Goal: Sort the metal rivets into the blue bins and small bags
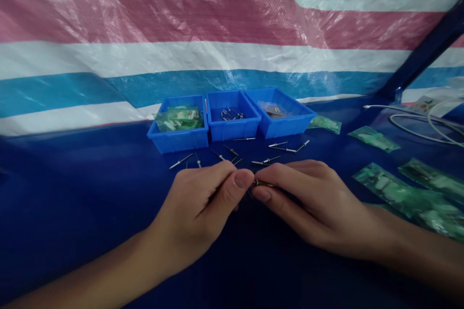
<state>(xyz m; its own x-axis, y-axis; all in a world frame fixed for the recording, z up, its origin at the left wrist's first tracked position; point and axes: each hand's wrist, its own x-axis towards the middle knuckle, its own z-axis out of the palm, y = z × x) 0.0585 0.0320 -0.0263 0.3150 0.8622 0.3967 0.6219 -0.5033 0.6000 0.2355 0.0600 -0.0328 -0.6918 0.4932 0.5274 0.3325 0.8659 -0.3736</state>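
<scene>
Head view: striped sheet rising beyond my hands, dark blue counter beneath them. Left hand with thumb pressed to curled forefinger, whatever it grips hidden, so I can't tell what; right hand pinching, tips almost meeting the left's. Straight ahead of them, three blue bins: left bin holding green packets, middle bin a few rivets, right bin a clear bag. Off to the right of my right hand, green bags with pale pieces inside. Just beyond my fingers, loose rivets scattered. And between my hands, the small dark pin, in the right's pinch! Partway along, I'd judge: bags filled, this pin unfinished, plenty of rivets left lying outside the bins.
</scene>
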